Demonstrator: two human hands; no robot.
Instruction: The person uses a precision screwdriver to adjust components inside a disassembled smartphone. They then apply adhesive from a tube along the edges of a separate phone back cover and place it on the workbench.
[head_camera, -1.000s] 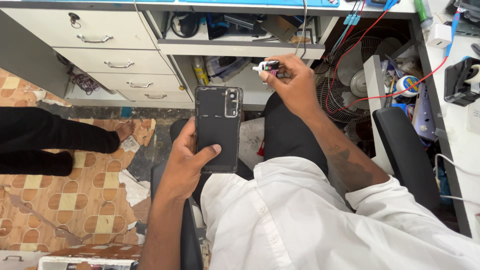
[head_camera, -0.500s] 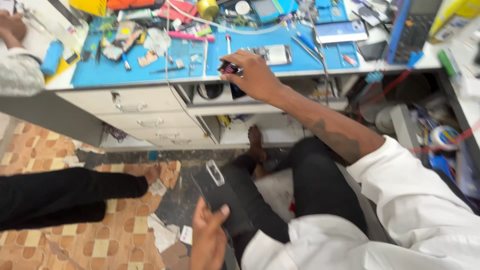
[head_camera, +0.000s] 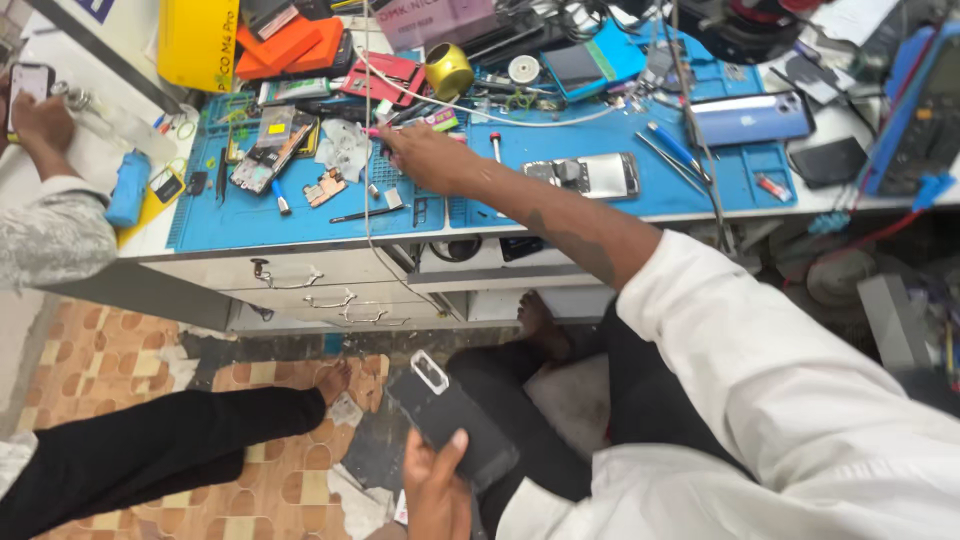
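Note:
My left hand (head_camera: 436, 490) holds a black phone (head_camera: 452, 418) low over my lap, back side up, its camera block toward the desk. My right hand (head_camera: 425, 158) reaches across to the blue work mat (head_camera: 560, 205) on the desk, fingers closed around a small pink-tipped tool (head_camera: 375, 131) near some small parts. An opened phone body (head_camera: 585, 176) lies just right of that hand.
The desk is crowded with phones, tools, cables, a gold cup (head_camera: 447, 70) and a yellow box (head_camera: 197, 42). Drawers (head_camera: 300, 275) sit under the desk. Another person's hand holding a phone (head_camera: 35, 105) is at the far left, their black-trousered leg (head_camera: 170, 450) across the tiled floor.
The view has swung up from the drawers to the desk top. My right hand rose from the shelf to the blue mat. My left hand with the phone dropped lower.

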